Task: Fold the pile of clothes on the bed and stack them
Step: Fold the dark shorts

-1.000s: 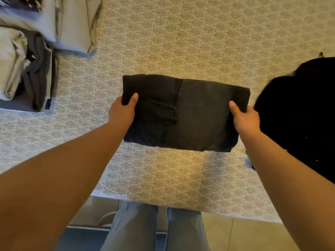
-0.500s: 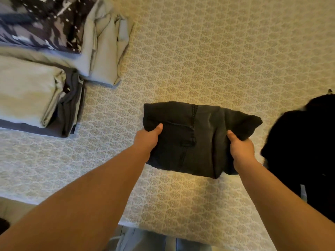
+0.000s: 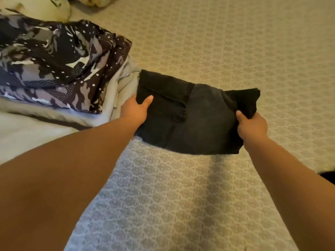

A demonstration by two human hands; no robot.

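A folded pair of dark grey jeans [image 3: 199, 115] hangs just above the patterned bedspread [image 3: 235, 42], casting a shadow below. My left hand [image 3: 135, 110] grips its left edge, thumb on top. My right hand [image 3: 252, 125] grips the right edge, thumb on top, where the cloth bunches up. To the left lies a stack of folded clothes: a black, grey and white patterned garment [image 3: 54, 60] on top of pale beige folded pieces [image 3: 116, 98]. The jeans' left edge is close beside that stack.
A pale pillow or cushion [image 3: 45, 8] sits at the far left top, another [image 3: 96, 0] at the top edge. A sliver of a black garment [image 3: 329, 176] shows at the right edge. Bare bedspread stretches behind and to the right of the jeans.
Both hands have carried the folded jeans leftward toward the stack of folded clothes. The view has swung left, and the black pile on the right has almost left the frame.
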